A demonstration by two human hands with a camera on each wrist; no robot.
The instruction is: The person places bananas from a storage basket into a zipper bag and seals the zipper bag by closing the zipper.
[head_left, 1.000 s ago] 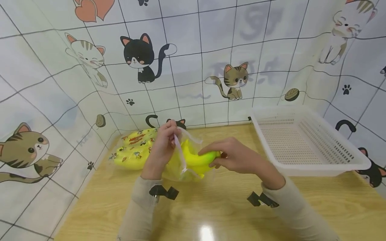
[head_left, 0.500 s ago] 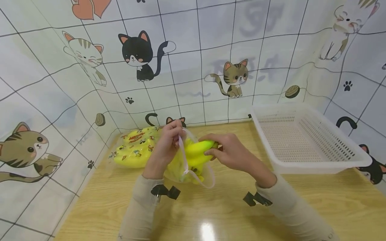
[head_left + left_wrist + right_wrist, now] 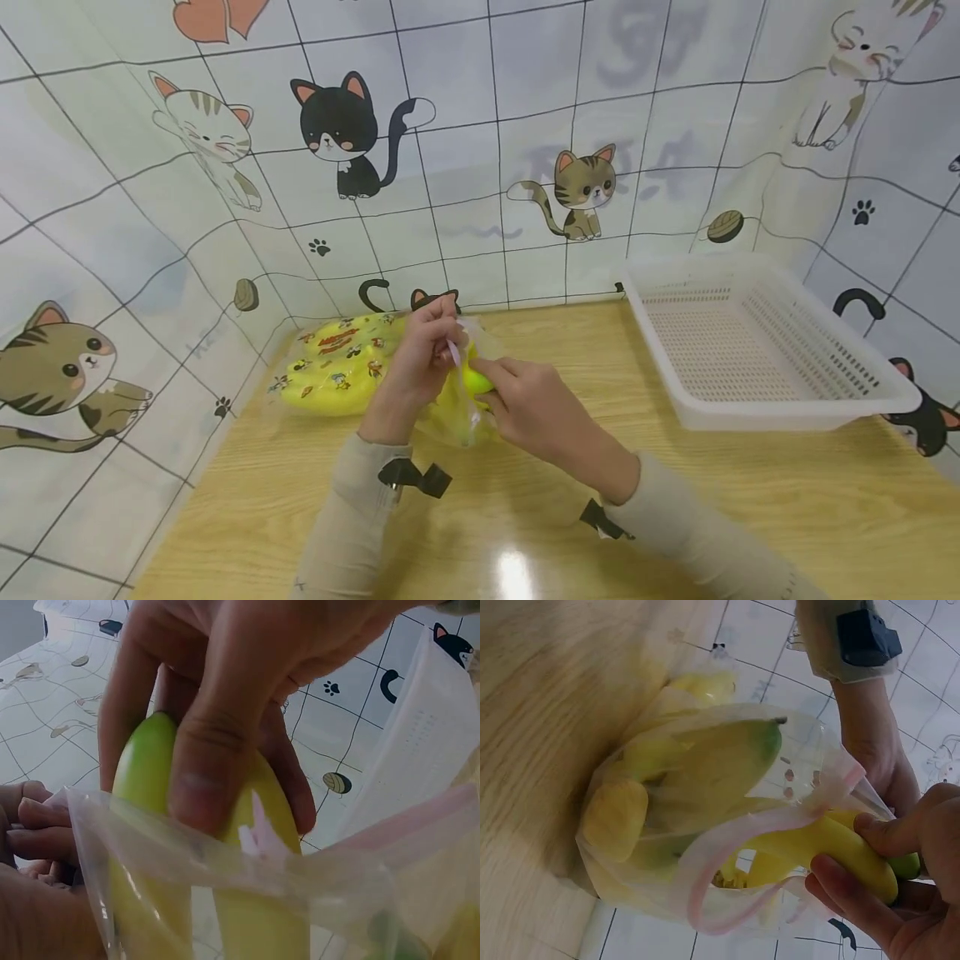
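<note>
My left hand (image 3: 416, 362) pinches the rim of a clear plastic zip bag (image 3: 709, 859), holding its mouth apart. My right hand (image 3: 543, 412) grips two bananas by their ends, thumb over one and fingers around the far side. In the left wrist view, one banana (image 3: 142, 761) has a green end and the other (image 3: 274, 799) looks plain yellow. Their lower lengths show through the bag's wall. Inside the bag, a mango-shaped yellow-green fruit (image 3: 720, 769) and other yellow pieces appear in the right wrist view. In the head view the hands hide most of the bananas.
Behind the left hand lies a yellow package (image 3: 330, 387) printed with small cartoon figures. A white perforated plastic basket (image 3: 795, 412) stands at the right on the wooden table (image 3: 487, 517). A cat-patterned tiled covering (image 3: 465, 183) rises at the back and sides.
My right hand has moved left toward the bag, and the bananas have gone deeper into its mouth. My left hand has kept its grip on the rim, shifting only slightly.
</note>
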